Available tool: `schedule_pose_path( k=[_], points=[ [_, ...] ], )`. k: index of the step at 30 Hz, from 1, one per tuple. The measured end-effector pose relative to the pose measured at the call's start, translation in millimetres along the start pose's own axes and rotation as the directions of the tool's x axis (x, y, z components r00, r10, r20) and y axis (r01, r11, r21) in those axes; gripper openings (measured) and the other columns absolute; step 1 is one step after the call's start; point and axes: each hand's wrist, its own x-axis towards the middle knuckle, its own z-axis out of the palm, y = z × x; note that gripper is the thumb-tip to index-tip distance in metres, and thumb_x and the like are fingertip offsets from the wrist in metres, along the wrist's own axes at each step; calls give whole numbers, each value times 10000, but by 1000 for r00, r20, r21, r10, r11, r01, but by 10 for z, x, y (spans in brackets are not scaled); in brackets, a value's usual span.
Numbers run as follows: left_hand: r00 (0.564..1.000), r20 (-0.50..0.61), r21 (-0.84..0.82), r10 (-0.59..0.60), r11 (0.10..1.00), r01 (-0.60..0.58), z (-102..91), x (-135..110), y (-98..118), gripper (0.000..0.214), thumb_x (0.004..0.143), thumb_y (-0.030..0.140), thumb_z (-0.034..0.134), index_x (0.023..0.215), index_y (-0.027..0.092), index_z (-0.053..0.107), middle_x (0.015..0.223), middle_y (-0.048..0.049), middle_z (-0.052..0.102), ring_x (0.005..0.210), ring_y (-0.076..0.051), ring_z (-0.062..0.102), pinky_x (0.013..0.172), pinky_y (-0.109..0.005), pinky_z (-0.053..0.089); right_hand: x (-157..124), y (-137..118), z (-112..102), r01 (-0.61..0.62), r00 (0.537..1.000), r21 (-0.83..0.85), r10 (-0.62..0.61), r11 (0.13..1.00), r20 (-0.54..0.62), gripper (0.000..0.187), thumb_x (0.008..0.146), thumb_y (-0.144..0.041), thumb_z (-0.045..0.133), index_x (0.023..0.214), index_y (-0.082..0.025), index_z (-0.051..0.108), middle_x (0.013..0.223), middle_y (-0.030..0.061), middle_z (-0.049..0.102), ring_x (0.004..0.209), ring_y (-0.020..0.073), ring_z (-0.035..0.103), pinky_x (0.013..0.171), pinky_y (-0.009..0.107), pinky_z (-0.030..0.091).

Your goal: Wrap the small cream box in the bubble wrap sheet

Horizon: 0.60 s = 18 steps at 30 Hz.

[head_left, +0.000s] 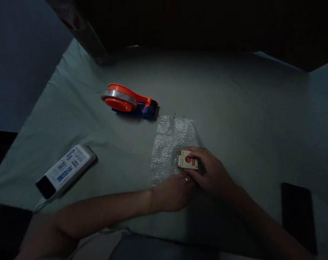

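My right hand (pixel 211 168) is closed on a small cream box (pixel 188 160) with a red round mark, thumb and fingers at its right side. Under the box a sheet of bubble wrap (pixel 166 151) lies on the pale green cloth. My left hand (pixel 176 191), a ring on one finger, rests over the wrap's near edge, right below the box. Its fingers are curled and partly hidden by my right hand, so what they hold does not show.
An orange and blue tape dispenser (pixel 126 101) with clear tape lies beyond the wrap. At left is a white oblong object (pixel 70 168) with blue print and a cord. A dark flat rectangle (pixel 299 216) lies at right. A wrapped tube (pixel 82 32) stands at the back left.
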Motion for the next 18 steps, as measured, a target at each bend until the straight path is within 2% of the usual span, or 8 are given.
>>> schedule_pose_path(
  k=[5,11,15,18],
  points=[
    [1000,19,20,5,1000,-5,8,25,26,307,889,170,441,1167,113,557,1185,-97,620,1114,-235,557,1015,-379,373,-49,139,93,-11,999,-55,13,998,33,253,800,-227,590,1038,-216,506,1130,129,636,1035,259,612,835,454,520],
    [999,-23,42,32,999,-31,-22,-58,64,428,914,190,369,1319,84,454,1366,-96,502,1302,-228,409,1132,-366,272,-87,175,126,30,999,-96,-27,995,38,249,818,-243,580,1052,-197,508,1147,148,634,1048,265,609,857,460,509],
    [1000,-23,-20,14,1000,-14,-13,-67,63,423,904,223,392,1298,96,482,1328,-99,537,1261,-244,456,1105,-371,321,-74,141,144,72,995,-111,-64,991,72,256,824,-257,581,1063,-198,511,1130,137,640,1028,270,622,843,458,515],
    [999,-5,-37,32,999,-33,-44,-80,71,432,901,243,420,1299,85,471,1317,-110,538,1230,-247,474,1095,-383,328,-85,129,136,73,995,-135,-63,988,78,290,823,-270,590,1087,-192,496,1190,158,597,1086,274,591,868,461,509]
  ],
)
